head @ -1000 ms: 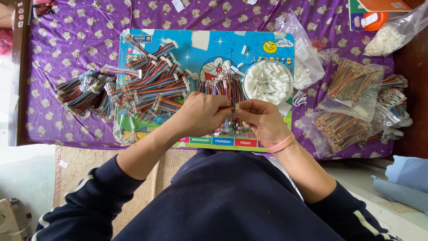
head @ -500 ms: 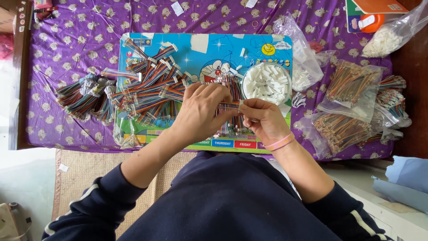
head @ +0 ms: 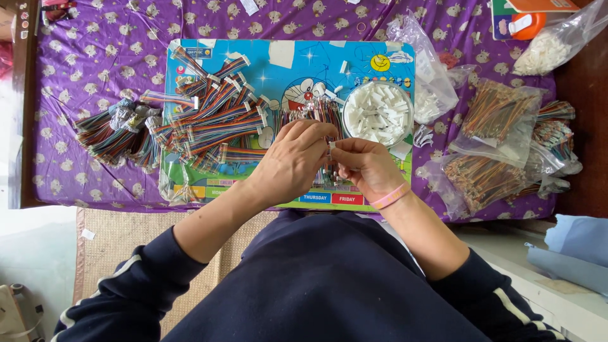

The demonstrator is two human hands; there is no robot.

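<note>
Over the purple patterned cloth-covered table point(head: 95, 50) and the blue cartoon board point(head: 304, 60), the left hand point(head: 291, 161) and right hand point(head: 367, 166) pinch together on a small white plastic connector with thin rainbow wires point(head: 330, 147), likely light, limp, best gripped at its stiff plug.

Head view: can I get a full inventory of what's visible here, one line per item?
tablecloth: one, purple with a small pale pattern, covering the table
board: one, blue cartoon print, centre of the table
ribbon cables: a heap, multicoloured, on the board's left part and spilling onto the cloth
bowl: one, clear, filled with small white connectors, right part of the board
bags of wires: several, clear, at the right
wristband: one, pink, on the right wrist
left hand: pinching a wire bundle
right hand: holding a small white piece at its fingertips
</note>
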